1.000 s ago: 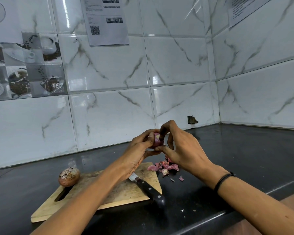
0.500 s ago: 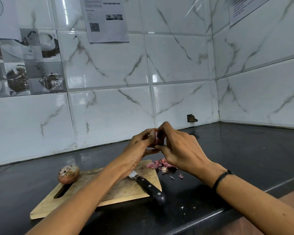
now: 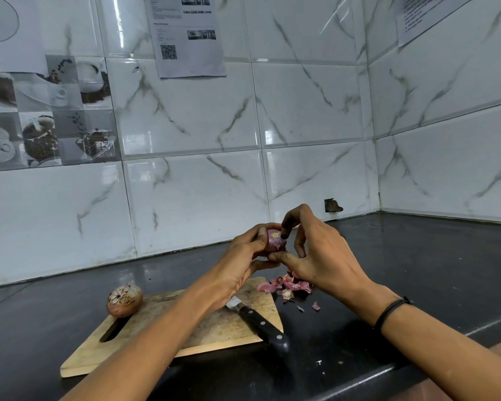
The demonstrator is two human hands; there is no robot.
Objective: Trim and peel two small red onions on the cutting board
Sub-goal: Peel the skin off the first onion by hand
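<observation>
A small red onion [image 3: 275, 241], partly peeled with its pale cut end showing, is held in the air above the far right corner of the wooden cutting board [image 3: 214, 328]. My left hand [image 3: 243, 256] grips it from the left. My right hand [image 3: 315, 256] pinches it from the right, forefinger on the cut end and thumb beneath. A second onion [image 3: 124, 300], still in its dry brown skin, sits at the board's left end by the handle slot. A black-handled knife [image 3: 261, 324] lies on the board's right edge.
A pile of pink onion skins [image 3: 287, 286] lies on the black counter [image 3: 417, 285] just right of the board. White marble-look tiled walls [image 3: 315, 169] meet in a corner at the back right. The counter's front edge runs along the lower right.
Both hands have kept hold of the onion; its pale cut end now shows more between the fingers. The second onion, the board and the knife have not moved on the counter.
</observation>
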